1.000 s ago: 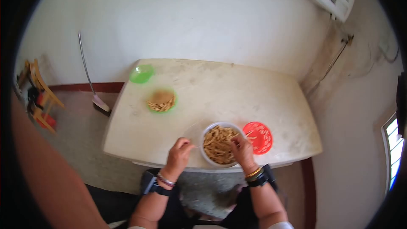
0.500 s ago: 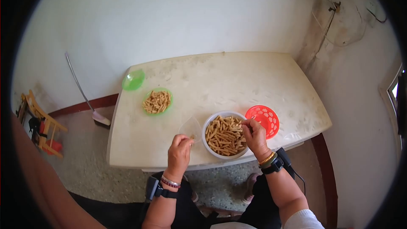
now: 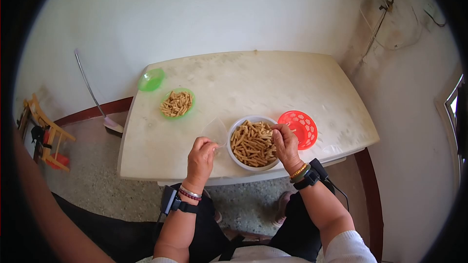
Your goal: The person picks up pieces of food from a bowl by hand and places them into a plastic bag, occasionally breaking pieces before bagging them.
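Observation:
My left hand (image 3: 201, 159) is closed in a pinch at the lower edge of a clear, thin plastic bag (image 3: 213, 129) by the table's front. Right of it stands a white bowl (image 3: 231, 155) heaped with brown stick snacks (image 3: 252, 143). Over the bowl's right rim, my right hand (image 3: 286, 147) has its thumb and fingers pressed together; whatever lies between the fingertips is too small to make out. Just behind that hand is a red perforated basket (image 3: 308, 129), with a few pale bits inside.
At the table's left side, a green plate (image 3: 192, 105) holds more sticks, and a green dish (image 3: 151, 80) lies behind it. The table (image 3: 273, 83) meets the wall. A broom (image 3: 112, 125) and a wooden chair (image 3: 48, 134) stand at left.
The table and everything on it sit slightly higher in view. Both hands stay near the same places, left by the clear bag, right at the bowl's rim.

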`<control>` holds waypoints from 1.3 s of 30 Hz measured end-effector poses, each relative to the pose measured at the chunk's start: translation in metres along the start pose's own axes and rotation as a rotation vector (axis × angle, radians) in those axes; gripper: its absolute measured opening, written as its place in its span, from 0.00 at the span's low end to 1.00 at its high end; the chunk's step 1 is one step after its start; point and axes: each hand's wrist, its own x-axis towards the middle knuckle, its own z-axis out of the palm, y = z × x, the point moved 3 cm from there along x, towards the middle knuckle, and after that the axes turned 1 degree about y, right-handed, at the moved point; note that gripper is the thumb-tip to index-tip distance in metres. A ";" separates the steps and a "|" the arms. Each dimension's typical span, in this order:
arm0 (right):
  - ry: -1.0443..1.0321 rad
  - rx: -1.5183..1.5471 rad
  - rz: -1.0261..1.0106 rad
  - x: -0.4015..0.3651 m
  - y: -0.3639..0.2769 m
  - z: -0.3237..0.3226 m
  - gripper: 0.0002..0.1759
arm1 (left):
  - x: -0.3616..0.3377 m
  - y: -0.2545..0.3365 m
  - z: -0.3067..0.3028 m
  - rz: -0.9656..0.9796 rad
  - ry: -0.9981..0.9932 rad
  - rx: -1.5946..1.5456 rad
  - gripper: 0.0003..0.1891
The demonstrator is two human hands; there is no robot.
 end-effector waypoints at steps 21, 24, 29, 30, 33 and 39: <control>0.018 -0.016 0.025 0.003 0.005 -0.007 0.09 | -0.001 -0.005 -0.001 0.013 0.015 0.006 0.06; 0.058 -0.006 -0.012 0.004 0.010 -0.007 0.07 | 0.000 -0.005 -0.001 0.013 0.023 0.008 0.06; 0.060 -0.103 -0.053 0.005 0.009 -0.009 0.07 | 0.000 -0.005 -0.001 0.020 0.015 0.011 0.05; 0.053 -0.118 -0.062 0.005 0.008 -0.009 0.06 | 0.000 -0.006 -0.001 0.012 0.009 0.010 0.05; -0.102 -0.220 -0.064 0.002 0.008 -0.007 0.06 | -0.001 -0.010 0.001 0.015 0.008 0.048 0.05; -0.359 -0.435 -0.189 -0.015 -0.001 0.008 0.07 | -0.002 -0.004 0.001 0.032 0.007 0.040 0.05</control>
